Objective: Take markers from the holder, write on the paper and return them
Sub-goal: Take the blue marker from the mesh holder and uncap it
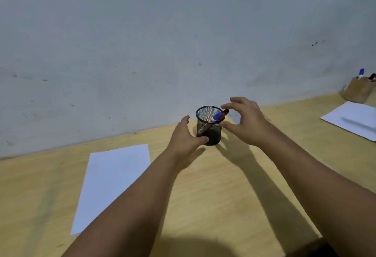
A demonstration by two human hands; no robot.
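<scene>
**Operator:** Left grip (184, 136) is cupped round the near left side of the black mesh holder (209, 126), thumb pressed to the wall near its base, fingers curving behind; I read that as closed on the holder. My right grip (243, 121) hovers at the holder's right rim with finger and thumb spread apart, holding nothing.

**Observer:** What do the markers look like?

**Operator:** Two stand slanted inside the holder, heads leaning to its right rim. One is a white-bodied marker with a blue cap (217, 116); the other is a dark marker with a reddish tip (224, 112) poking just past the rim, right beside my forefinger. I cannot tell whether the finger touches it.

**Observer:** And the paper?

**Operator:** A plain white sheet (114, 183) lies flat on the wooden worktop (223, 195), left of the holder and nearer me. The holder stands upright, close to the grey wall (162, 43).
</scene>
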